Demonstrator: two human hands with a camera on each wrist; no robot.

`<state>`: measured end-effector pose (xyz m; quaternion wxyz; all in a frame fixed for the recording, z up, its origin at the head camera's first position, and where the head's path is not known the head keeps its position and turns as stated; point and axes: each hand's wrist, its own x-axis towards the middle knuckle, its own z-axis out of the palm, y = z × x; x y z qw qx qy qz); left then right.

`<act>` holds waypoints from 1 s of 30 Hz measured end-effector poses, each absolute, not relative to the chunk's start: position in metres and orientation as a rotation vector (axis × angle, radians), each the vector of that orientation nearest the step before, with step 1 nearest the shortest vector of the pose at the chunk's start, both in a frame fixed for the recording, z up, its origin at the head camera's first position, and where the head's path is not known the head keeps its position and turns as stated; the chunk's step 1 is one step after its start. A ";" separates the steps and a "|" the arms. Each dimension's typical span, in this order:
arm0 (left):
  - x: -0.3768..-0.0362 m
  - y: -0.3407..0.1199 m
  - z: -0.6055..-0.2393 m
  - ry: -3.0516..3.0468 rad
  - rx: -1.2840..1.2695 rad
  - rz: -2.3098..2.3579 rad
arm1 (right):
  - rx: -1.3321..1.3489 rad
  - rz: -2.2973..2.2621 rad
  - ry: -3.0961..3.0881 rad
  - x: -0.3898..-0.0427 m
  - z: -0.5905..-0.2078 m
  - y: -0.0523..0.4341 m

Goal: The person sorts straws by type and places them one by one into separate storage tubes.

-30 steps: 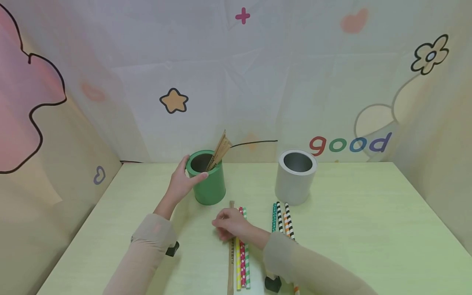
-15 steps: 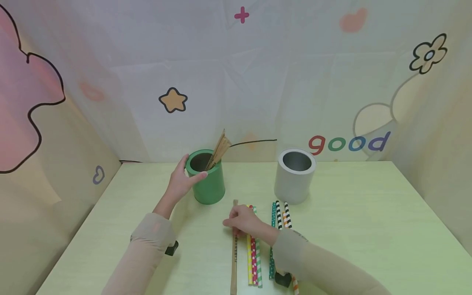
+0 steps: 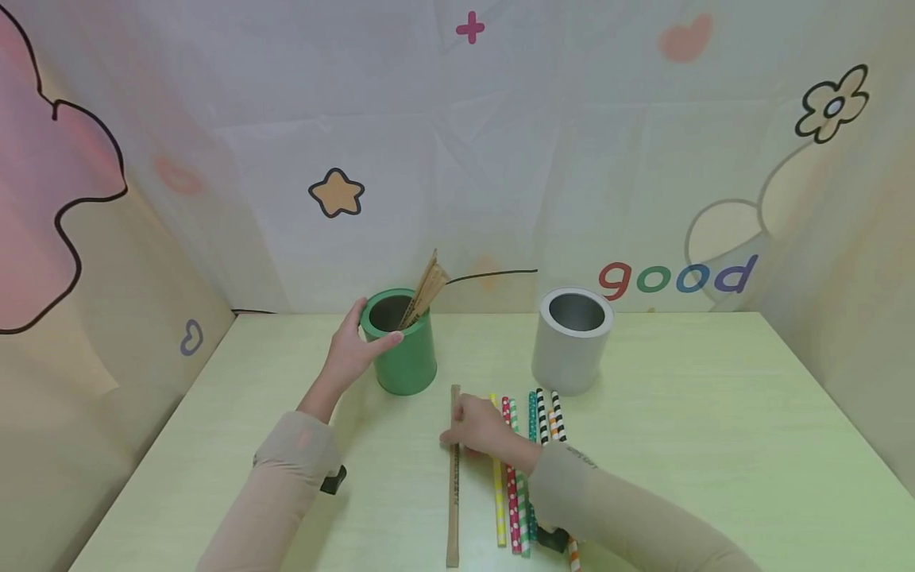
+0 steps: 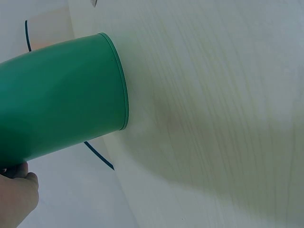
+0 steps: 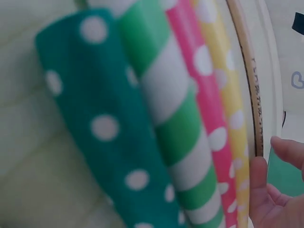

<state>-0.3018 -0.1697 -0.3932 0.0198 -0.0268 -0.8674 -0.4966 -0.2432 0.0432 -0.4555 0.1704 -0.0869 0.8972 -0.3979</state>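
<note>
My left hand (image 3: 348,353) holds the green cup (image 3: 406,369) near its rim, thumb in front. Several brown paper-wrapped sticks (image 3: 423,300) lean out of that cup. On the table, a long brown paper-wrapped stick (image 3: 453,508) with printed lettering lies lengthwise; the curled fingers and thumb of my right hand (image 3: 482,427) come round its upper half. Just to the right lie a yellow straw (image 3: 499,508), a pink dotted straw (image 3: 512,512) and a green striped straw (image 3: 523,524). In the right wrist view these straws fill the foreground, beside my fingertips (image 5: 258,178).
A grey cup (image 3: 568,361) stands back right. In front of it lie a teal dotted straw (image 3: 532,409), black striped straws (image 3: 542,417) and an orange striped straw (image 3: 574,556), partly under my right sleeve (image 3: 608,508). A printed cloth wall (image 3: 486,183) closes off the back.
My right hand has shifted right. The yellow, pink and green straws have slid right, away from the brown stick, which moved slightly right and forward. My left hand and both cups stay put.
</note>
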 end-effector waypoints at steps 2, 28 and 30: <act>-0.302 -0.170 -0.393 -2.690 -0.083 -1.544 | -0.244 -1.111 2.561 -0.242 -0.455 0.042; -0.304 -0.172 -0.398 -2.686 -0.091 -1.541 | -0.261 -1.017 2.652 -0.241 -0.451 0.038; -0.304 -0.172 -0.398 -2.683 -0.086 -1.541 | -0.247 -1.040 2.635 -0.241 -0.451 0.038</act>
